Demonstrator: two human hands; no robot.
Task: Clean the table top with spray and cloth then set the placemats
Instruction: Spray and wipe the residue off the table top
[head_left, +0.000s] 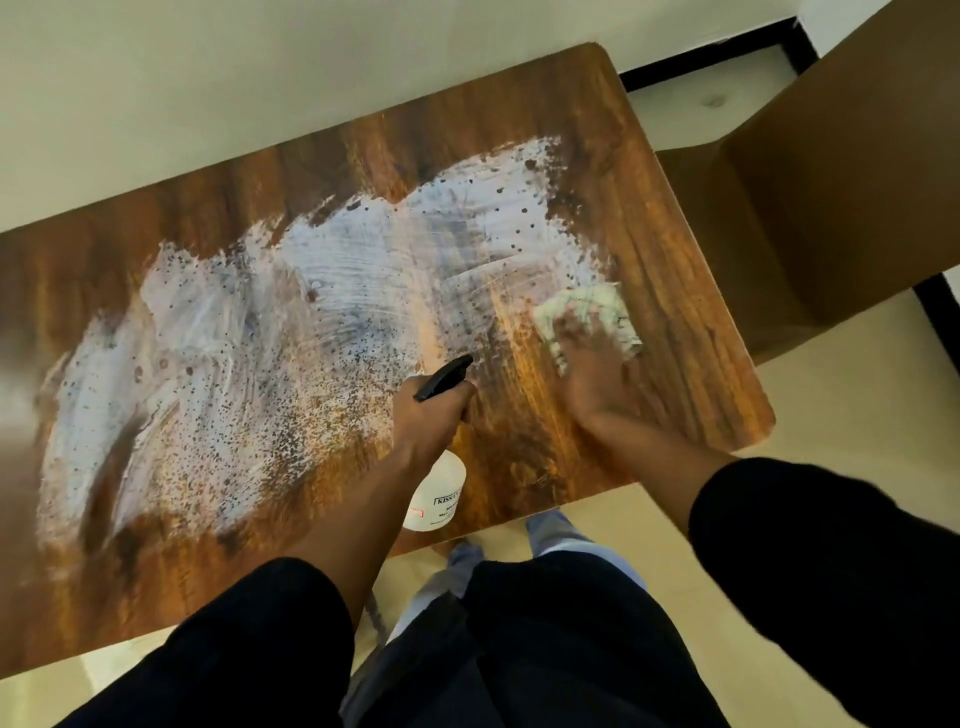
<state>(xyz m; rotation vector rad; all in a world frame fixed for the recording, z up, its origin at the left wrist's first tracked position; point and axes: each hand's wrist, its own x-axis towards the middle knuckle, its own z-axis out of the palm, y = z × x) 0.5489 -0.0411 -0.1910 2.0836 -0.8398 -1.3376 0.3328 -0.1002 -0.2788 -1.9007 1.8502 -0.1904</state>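
Dark sleeves (270, 639) fill the near edge of the view, two of them, one on each forearm reaching out over one wooden table (519, 130). Its top shines with a wide wet patch (234, 322), streaked and beaded with droplets, which covers most of the middle and left; the far right strip looks dry. One brown cardboard box (831, 182) stands just beside the table's right end.

One spray bottle (439, 499), white with a black trigger head, hangs over the near edge, gripped at the neck by the left hand (423, 415), whose fingers curl round it below the trigger. It is stiff plastic, probably light, and the neck is the sound place to hold it; a wet body could slip.

One cloth (597, 317), pale with a faint green check, lies on the right part of the top. It is soft and limp, likely damp, and best bunched under the palm. The right hand (592, 374) presses flat on its near half, fingers spread, blurred with motion. Wiping seems well under way.

No placemats are in view.
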